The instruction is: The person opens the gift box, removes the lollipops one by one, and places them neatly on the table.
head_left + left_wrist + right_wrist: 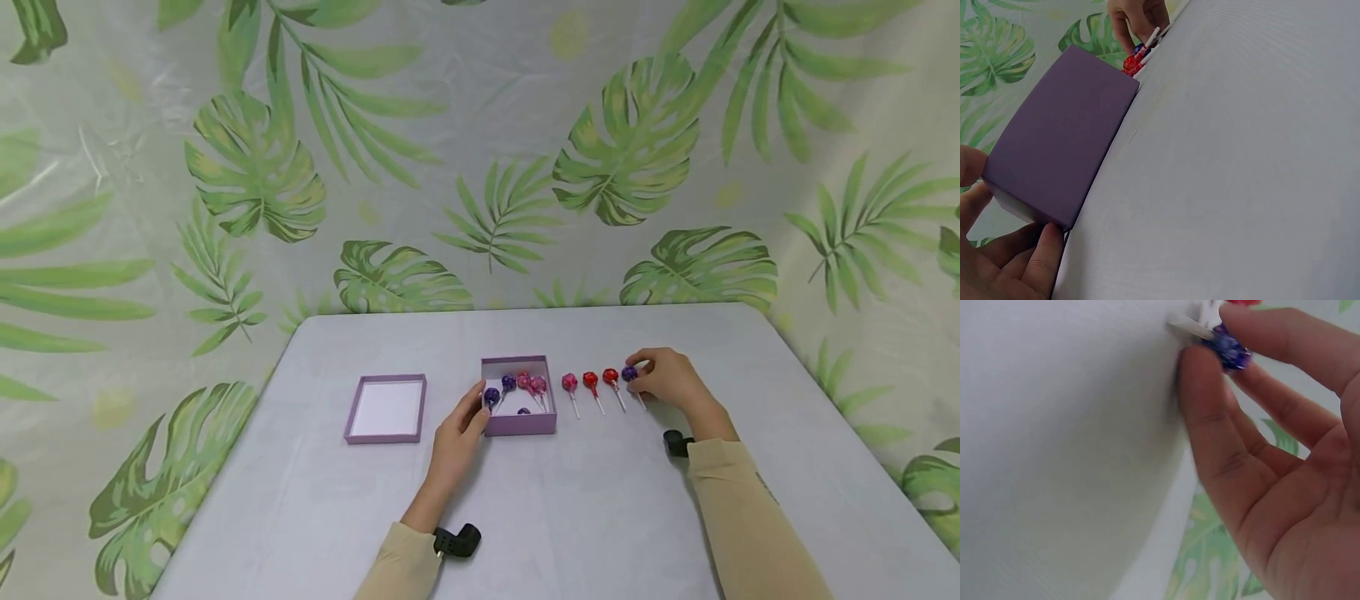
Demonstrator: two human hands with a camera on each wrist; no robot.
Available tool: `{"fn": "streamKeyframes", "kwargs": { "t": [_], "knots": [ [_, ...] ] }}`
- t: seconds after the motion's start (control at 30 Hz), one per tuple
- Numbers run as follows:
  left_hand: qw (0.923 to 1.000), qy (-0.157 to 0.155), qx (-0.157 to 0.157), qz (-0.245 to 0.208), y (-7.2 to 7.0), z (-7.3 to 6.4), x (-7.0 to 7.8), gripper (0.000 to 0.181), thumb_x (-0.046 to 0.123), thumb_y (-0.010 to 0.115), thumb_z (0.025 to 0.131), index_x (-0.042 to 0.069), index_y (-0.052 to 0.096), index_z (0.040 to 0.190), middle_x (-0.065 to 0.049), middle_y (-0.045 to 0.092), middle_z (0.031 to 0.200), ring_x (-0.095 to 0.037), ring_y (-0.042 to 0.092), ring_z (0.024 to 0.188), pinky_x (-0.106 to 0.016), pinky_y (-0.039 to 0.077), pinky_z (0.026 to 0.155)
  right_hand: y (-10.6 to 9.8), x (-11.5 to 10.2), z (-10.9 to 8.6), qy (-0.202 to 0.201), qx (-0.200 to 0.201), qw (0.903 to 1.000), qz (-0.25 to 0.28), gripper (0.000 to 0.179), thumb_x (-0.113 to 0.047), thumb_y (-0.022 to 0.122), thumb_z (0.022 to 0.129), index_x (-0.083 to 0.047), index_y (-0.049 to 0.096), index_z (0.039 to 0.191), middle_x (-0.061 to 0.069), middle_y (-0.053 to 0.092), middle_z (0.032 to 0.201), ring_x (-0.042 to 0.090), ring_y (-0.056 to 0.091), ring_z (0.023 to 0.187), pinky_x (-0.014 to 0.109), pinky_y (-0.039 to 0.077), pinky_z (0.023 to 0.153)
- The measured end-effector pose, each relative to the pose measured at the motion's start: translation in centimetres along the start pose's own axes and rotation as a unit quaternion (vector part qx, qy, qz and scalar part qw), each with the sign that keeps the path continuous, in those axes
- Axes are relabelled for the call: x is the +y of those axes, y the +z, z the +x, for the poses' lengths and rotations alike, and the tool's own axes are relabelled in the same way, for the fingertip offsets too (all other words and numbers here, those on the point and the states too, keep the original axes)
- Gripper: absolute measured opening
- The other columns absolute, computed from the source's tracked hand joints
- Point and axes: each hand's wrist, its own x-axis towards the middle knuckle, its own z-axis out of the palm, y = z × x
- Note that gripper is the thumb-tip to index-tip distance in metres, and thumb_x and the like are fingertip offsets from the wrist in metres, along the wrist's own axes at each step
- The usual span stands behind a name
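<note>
On the table a purple open box (pixel 520 425) holds several lollipops, with purple (pixel 508 382) and pink (pixel 538 385) wrappers. My left hand (pixel 454 442) grips the box at its left side; the left wrist view shows fingertips against the end of the purple box wall (pixel 1063 137). To the right of the box, a pink lollipop (pixel 570 382) and two red lollipops (pixel 590 380) lie in a row, sticks toward me. At the row's right end, my right hand (pixel 670 381) pinches a purple lollipop (pixel 1232 350), its white stick (pixel 1188 326) pointing out past the fingertips.
Left of the box lies a shallow purple lid (pixel 386 408) with a white inside. The white tabletop (pixel 585 508) meets a leaf-patterned curtain (pixel 495 208) at the back. Both wrists wear a black camera band (pixel 457 542).
</note>
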Motion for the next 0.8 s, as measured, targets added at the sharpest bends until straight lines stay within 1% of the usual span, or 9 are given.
{"fn": "streamKeyframes", "kwargs": {
  "t": [0.03,0.1,0.17,0.27,0.37,0.5,0.67,0.8],
  "knots": [
    [1.0,-0.002,0.0,0.001,0.0,0.0,0.0,0.045,0.032,0.056,0.105,0.034,0.05,0.15,-0.007,0.054,0.146,-0.021,0.051,0.134,-0.036,0.044,0.108,-0.3,-0.1,-0.2,-0.001,-0.002,1.0,-0.003,0.049,-0.017,0.079,0.087,-0.003,0.062,0.131,0.017,0.062,0.102,0.022,0.06,0.073,0.031,0.053,0.064],
    [1.0,-0.003,-0.003,0.001,-0.1,-0.3,1.3,0.046,0.028,0.056,0.105,0.029,0.049,0.151,-0.011,0.054,0.146,-0.023,0.051,0.134,-0.036,0.044,0.108,-0.9,-0.4,-0.7,-0.01,0.0,0.9999,-0.008,0.052,-0.019,0.078,0.088,-0.002,0.06,0.134,0.02,0.063,0.108,0.023,0.062,0.076,0.033,0.053,0.065],
    [1.0,-0.004,-0.004,0.001,-0.3,-0.6,2.6,0.046,0.022,0.055,0.105,0.023,0.049,0.151,-0.014,0.054,0.146,-0.025,0.051,0.134,-0.037,0.044,0.108,-1.6,-0.5,-1.1,-0.024,0.012,0.9995,-0.017,0.054,-0.021,0.077,0.088,-0.002,0.059,0.135,0.022,0.063,0.113,0.027,0.064,0.082,0.037,0.054,0.068],
    [1.0,0.003,-0.003,-0.003,-0.6,-1.2,4.5,0.046,0.014,0.054,0.105,0.012,0.049,0.15,-0.022,0.052,0.145,-0.031,0.051,0.133,-0.041,0.044,0.107,-2.1,-0.7,-1.6,-0.048,0.038,0.9978,-0.027,0.052,-0.022,0.075,0.089,-0.003,0.06,0.135,0.025,0.064,0.119,0.035,0.062,0.096,0.045,0.054,0.074],
    [1.0,0.004,-0.002,-0.003,-0.6,-1.3,4.4,0.046,0.014,0.054,0.105,0.012,0.049,0.15,-0.022,0.052,0.144,-0.032,0.052,0.133,-0.042,0.044,0.107,-2.2,-1.3,-1.8,-0.06,0.057,0.996,-0.033,0.05,-0.022,0.075,0.09,-0.005,0.061,0.134,0.024,0.064,0.121,0.041,0.057,0.107,0.051,0.053,0.079],
    [1.0,-0.002,-0.004,-0.003,-0.8,-1.4,4.1,0.046,0.015,0.055,0.105,0.013,0.049,0.151,-0.022,0.053,0.144,-0.031,0.052,0.133,-0.04,0.045,0.107,-1.7,-2.8,-2.1,-0.083,0.07,0.9937,-0.028,0.046,-0.021,0.076,0.09,-0.006,0.063,0.133,0.023,0.066,0.12,0.041,0.06,0.106,0.053,0.055,0.081],
    [1.0,0.003,-0.002,-0.009,-1.0,-1.2,3.9,0.046,0.016,0.055,0.105,0.013,0.049,0.151,-0.022,0.053,0.144,-0.03,0.052,0.133,-0.038,0.045,0.107,-0.7,-5.0,-1.9,-0.119,0.075,0.9901,-0.007,0.042,-0.02,0.075,0.091,-0.011,0.065,0.131,0.018,0.067,0.118,0.035,0.064,0.102,0.05,0.057,0.08],
    [0.9998,0.008,-0.01,-0.015,-0.9,-1.1,4.0,0.046,0.016,0.056,0.105,0.013,0.05,0.15,-0.022,0.052,0.145,-0.03,0.051,0.133,-0.039,0.046,0.106,0.2,-6.1,-1.9,-0.122,0.058,0.9907,0.014,0.041,-0.022,0.076,0.09,-0.017,0.066,0.129,0.01,0.069,0.116,0.029,0.064,0.1,0.043,0.058,0.077]
  ]
}}
